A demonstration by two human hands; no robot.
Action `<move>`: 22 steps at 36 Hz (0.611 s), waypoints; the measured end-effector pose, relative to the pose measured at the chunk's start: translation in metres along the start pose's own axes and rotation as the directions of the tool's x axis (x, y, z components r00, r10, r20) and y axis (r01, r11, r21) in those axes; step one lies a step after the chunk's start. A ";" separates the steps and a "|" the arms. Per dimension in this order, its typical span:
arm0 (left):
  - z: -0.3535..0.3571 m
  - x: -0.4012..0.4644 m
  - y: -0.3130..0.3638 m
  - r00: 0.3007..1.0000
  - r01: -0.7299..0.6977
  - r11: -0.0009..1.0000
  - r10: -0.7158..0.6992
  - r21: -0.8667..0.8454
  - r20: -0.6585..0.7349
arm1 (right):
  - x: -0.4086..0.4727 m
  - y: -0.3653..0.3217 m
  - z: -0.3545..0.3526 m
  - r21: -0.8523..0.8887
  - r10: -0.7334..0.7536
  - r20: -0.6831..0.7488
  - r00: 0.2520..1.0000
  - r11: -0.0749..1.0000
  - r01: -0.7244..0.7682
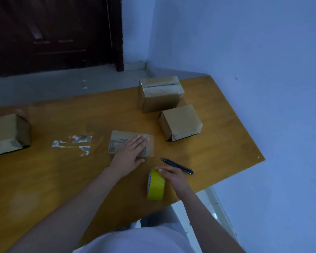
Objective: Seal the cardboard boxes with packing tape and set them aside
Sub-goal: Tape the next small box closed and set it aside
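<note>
Boxes are what we are counting first in the head view: four in all. We are pressing our left hand (130, 152), fingers straight and flat, on a flattened box (130, 144) lying at the middle of the worktop (62, 179). Two more are standing beyond it to the right, a taped box (161, 94) farther off and a plain box (180, 122) nearer, just beside each other. A fourth box (7, 134) is sitting at the left edge, well apart and partly cut off.

We are resting our right hand (172, 177), fingers loosely curved, on one yellow tape roll (155, 185), which is standing on edge at the near rim; whether we are truly gripping it we cannot tell. One black cutter (177, 166) is lying just beyond that hand, its long axis running from upper left to lower right.

The flattened box is lying just up and left of the tape (the left hand is already on it), so the roll likely has only a short way to travel.
</note>
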State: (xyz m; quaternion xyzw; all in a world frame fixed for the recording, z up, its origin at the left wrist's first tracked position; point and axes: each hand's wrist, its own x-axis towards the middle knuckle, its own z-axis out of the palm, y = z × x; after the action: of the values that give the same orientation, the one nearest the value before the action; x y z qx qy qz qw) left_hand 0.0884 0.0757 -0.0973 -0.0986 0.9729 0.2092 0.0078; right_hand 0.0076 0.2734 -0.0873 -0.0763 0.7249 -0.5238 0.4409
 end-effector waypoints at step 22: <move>-0.001 0.054 0.033 0.951 0.304 0.945 -0.295 0.120 -0.087 | 0.000 0.004 -0.006 0.022 0.003 -0.045 0.999 1.000 -0.002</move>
State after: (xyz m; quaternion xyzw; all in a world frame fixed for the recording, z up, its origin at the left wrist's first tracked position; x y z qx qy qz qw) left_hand 0.0292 0.0944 -0.0862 -0.2518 0.9579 0.1374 0.0127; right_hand 0.0045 0.2797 -0.0904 -0.0590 0.7291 -0.5327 0.4257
